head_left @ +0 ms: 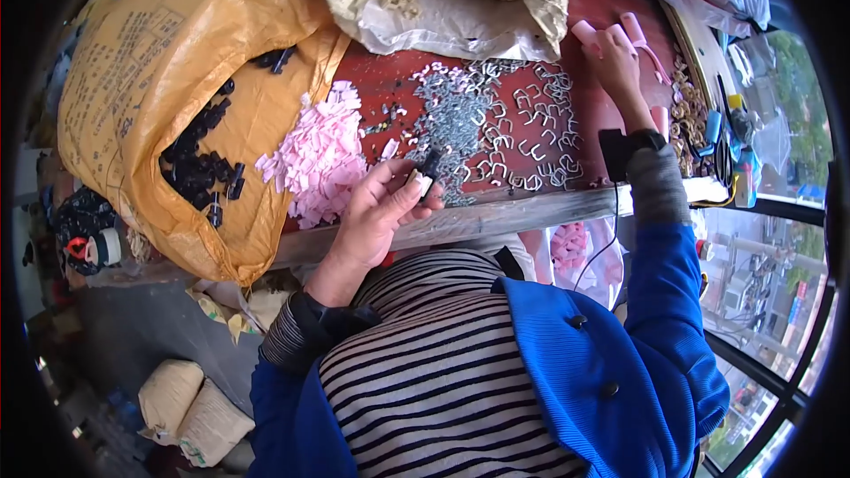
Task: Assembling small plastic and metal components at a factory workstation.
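Note:
In my left hand [376, 212], near the table's front edge, a small black plastic part [431, 162] with a pale piece at its lower end is pinched between thumb and fingers. My right hand [613, 60] reaches to the far right of the table, its fingers closed around a pink cylinder [583, 32]. Beside it lies another pink cylinder [632, 28]; a third pink cylinder [660, 120] is close to my right wrist. Between my hands are a heap of small grey metal pieces [452, 106] and scattered U-shaped metal clips [536, 119]. Flat pink pieces [323, 155] are piled left of my left hand.
An orange woven sack [177, 44] lies open at the left, with black plastic parts [199, 146] in its mouth. A whitish sack [452, 22] stands at the back. Brownish rings [686, 111] line the right edge. A dark cord [611, 239] hangs from my right wrist.

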`<state>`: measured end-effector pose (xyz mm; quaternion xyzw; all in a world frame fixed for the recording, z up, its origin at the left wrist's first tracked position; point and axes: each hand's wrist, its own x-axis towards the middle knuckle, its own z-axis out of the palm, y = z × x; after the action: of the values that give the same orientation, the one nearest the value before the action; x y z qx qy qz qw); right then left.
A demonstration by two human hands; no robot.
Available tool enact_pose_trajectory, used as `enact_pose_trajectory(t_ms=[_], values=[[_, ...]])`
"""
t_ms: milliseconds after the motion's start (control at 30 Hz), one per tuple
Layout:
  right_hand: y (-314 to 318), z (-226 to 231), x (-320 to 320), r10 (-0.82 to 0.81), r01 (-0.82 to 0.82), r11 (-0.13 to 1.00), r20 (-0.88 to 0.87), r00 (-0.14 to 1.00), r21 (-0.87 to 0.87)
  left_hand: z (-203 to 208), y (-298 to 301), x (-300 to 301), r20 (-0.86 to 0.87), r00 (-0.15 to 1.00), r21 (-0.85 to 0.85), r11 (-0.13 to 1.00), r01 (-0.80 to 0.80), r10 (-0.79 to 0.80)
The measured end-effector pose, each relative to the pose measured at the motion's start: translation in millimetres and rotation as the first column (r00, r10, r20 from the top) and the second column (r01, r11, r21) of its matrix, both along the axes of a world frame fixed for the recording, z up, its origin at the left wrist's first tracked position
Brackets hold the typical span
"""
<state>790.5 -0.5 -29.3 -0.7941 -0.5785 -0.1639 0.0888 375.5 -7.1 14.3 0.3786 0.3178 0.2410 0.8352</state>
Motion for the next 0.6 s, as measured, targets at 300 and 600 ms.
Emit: enact_pose_trajectory(t_ms=[300,600], values=[[-64.2,73.6,-80.8,0.552,0.081,0.822,-0.823,0.13,0.564,1.0,-0.9,-10.2,0.055,0.995,-0.103,0.992,-0.072,0.078],[-84.0,49.1,-161.3,0.399,0.371,0.914,-0.186,-0.898,0.166,1.6,-6.4,-23.0,0.116,0.992,-0.094,0.995,-0.033,0.044]])
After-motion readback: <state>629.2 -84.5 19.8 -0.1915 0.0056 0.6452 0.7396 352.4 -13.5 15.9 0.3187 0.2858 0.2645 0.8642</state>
